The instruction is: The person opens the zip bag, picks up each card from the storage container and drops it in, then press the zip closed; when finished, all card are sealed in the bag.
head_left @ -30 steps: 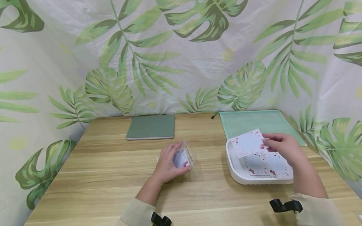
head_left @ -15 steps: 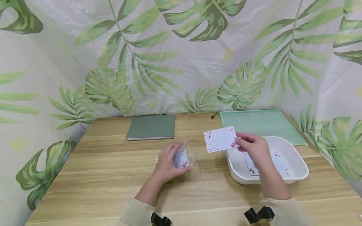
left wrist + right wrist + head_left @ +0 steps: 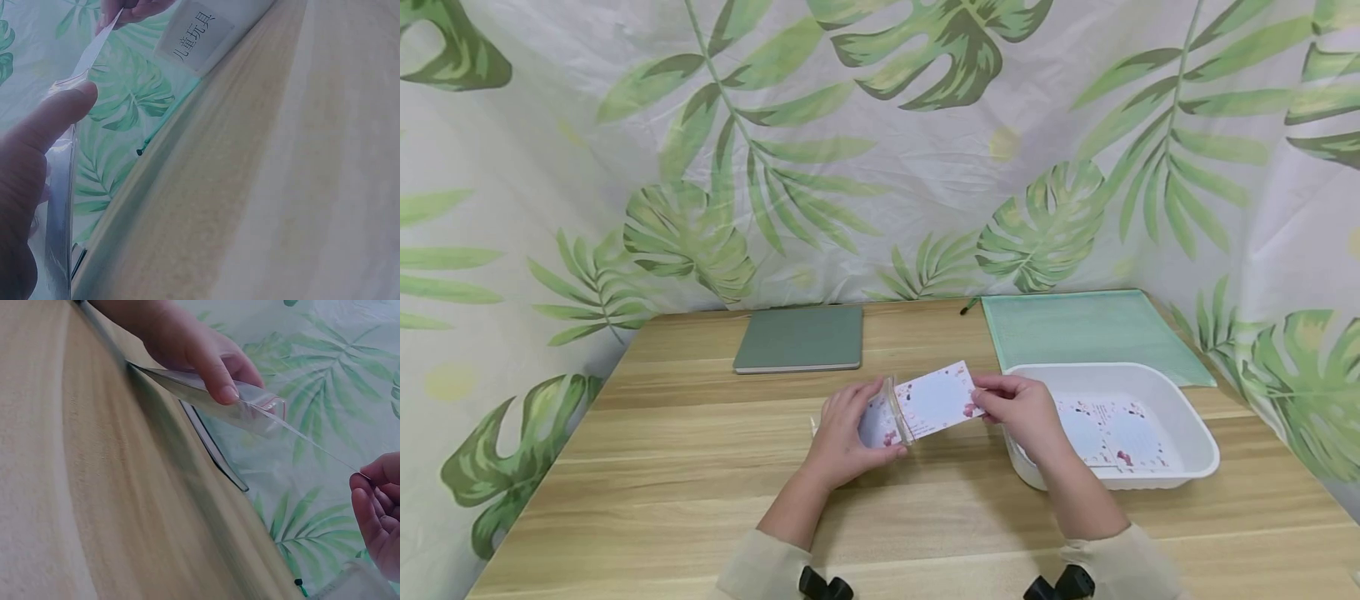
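Note:
My left hand (image 3: 844, 429) grips a clear zip bag (image 3: 265, 412) by its sides, thumb at the near edge and fingers at the far one. Cards with a printed floral border lie inside the bag. Between thumb and fingers, my right hand (image 3: 1022, 410) pinches one more card (image 3: 936, 400) of the same print by its right end. That card's left end is at the bag's mouth and overlaps it in the head view. Seen edge-on in the right wrist view, the card runs from my fingertips into the bag's opening.
To the right stands a white plastic tub (image 3: 1206, 454) with more printed cards inside; a label (image 3: 197, 37) shows on its wall. Behind it lies a mint-green zip pouch (image 3: 1067, 325). A green notebook (image 3: 801, 337) lies at the table's back left.
My right hand has brought the card leftward from over the tub to the mouth of the bag. The left hand has kept its grip on the bag in place.

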The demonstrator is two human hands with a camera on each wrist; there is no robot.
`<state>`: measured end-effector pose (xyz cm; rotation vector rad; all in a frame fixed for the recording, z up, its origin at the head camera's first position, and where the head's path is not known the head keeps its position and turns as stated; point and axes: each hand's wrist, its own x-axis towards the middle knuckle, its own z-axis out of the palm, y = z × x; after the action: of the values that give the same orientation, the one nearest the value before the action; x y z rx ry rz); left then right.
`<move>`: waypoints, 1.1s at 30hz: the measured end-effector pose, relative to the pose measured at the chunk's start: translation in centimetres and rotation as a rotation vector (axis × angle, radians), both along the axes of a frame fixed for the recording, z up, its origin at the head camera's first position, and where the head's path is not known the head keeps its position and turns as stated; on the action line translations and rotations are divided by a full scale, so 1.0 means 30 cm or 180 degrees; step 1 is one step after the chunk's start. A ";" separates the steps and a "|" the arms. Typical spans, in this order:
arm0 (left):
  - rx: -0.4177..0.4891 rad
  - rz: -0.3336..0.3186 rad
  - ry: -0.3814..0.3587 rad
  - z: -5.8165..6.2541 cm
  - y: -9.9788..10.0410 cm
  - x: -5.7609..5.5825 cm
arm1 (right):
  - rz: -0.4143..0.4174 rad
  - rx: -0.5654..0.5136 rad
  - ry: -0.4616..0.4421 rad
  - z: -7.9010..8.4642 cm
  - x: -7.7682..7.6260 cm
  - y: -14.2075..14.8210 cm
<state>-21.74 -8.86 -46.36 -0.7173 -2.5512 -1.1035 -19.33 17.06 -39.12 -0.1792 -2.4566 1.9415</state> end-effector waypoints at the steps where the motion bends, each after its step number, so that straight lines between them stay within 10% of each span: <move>1: -0.0008 -0.0002 0.0006 0.000 0.000 0.000 | 0.0013 0.0003 -0.0016 -0.004 0.000 -0.005; 33: -0.0131 -0.0085 0.0073 -0.005 0.001 0.001 | 0.0772 0.0583 0.0021 -0.105 -0.037 -0.176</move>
<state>-21.70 -8.82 -46.52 -0.7719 -2.5591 -1.0479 -20.43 11.78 -42.27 0.1325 -2.7451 1.7730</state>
